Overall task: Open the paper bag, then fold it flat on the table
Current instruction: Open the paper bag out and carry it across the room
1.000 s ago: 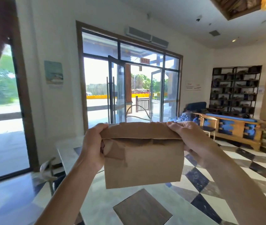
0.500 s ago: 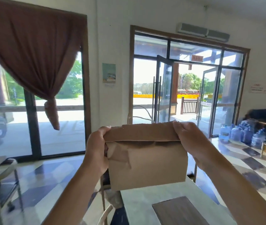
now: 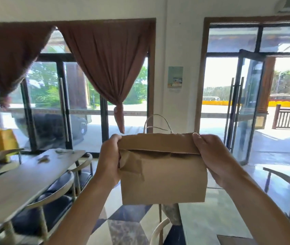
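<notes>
- Meanwhile, my view has swung left over the past second: the tall glass double doors (image 3: 247,103) that sat dead centre now stand at the right edge, and a window hung with tied-back reddish-brown curtains (image 3: 108,68) fills the middle.
- Against that sweep, the brown paper bag with twine handles (image 3: 163,174) looks unchanged: held up in the air at chest height, top strip folded over toward me, a crumpled tear-like flap on its left face, handles poking up behind the fold.
- My left hand (image 3: 108,161) grips the bag's left top corner, thumb over the fold and fingers hidden behind the paper.
- My right hand (image 3: 211,160) pinches the right top corner the same way, thumb on the front of the folded strip.
- For the task, I judge that nothing has advanced: only the head turned (the bag's mouth reads as closed under that fold), so unfolding the top and spreading it open is the step in hand.
- Below the bag, the pale stone-topped table with a dark inset panel (image 3: 211,218) shows at lower right; the bag hangs well clear of it, so flattening comes later.
- As for writing, the bag's face is plain, with no print or logo that I can see.
- On the wall between window and doors hangs a small pale-blue poster (image 3: 175,76); its text is too small to read.
</notes>
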`<state>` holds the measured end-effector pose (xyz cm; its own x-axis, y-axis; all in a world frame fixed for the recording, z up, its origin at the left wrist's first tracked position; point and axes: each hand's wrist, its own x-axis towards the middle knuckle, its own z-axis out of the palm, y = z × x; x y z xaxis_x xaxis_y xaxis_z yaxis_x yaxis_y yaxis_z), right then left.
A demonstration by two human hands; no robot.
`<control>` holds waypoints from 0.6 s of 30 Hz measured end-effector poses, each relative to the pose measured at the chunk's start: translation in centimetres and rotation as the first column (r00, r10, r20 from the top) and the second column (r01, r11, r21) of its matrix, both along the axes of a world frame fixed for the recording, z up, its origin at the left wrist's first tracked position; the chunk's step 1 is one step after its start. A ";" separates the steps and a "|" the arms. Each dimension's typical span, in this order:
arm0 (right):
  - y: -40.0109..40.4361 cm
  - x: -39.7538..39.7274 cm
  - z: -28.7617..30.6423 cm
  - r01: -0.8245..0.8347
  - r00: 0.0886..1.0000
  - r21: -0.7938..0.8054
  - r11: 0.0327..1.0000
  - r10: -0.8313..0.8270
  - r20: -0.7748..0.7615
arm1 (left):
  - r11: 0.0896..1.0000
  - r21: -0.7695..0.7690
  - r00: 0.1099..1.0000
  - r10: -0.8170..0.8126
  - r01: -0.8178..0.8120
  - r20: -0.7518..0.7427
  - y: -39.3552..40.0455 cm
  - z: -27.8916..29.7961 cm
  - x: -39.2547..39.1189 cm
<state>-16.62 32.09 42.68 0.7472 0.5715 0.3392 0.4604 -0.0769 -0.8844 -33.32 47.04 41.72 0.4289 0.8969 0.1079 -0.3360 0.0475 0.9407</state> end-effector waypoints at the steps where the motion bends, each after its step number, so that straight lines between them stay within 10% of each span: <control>1: 0.7 -0.1 -0.1 -0.013 1.000 0.005 1.000 0.014 -0.011 | 1.000 0.006 1.000 0.014 -0.014 -0.011 0.6 -0.1 -0.4; 18: 18.7 -2.2 -0.4 -0.070 0.995 0.039 0.997 0.073 -0.074 | 0.995 0.062 0.995 0.077 -0.073 -0.063 18.2 0.2 -3.3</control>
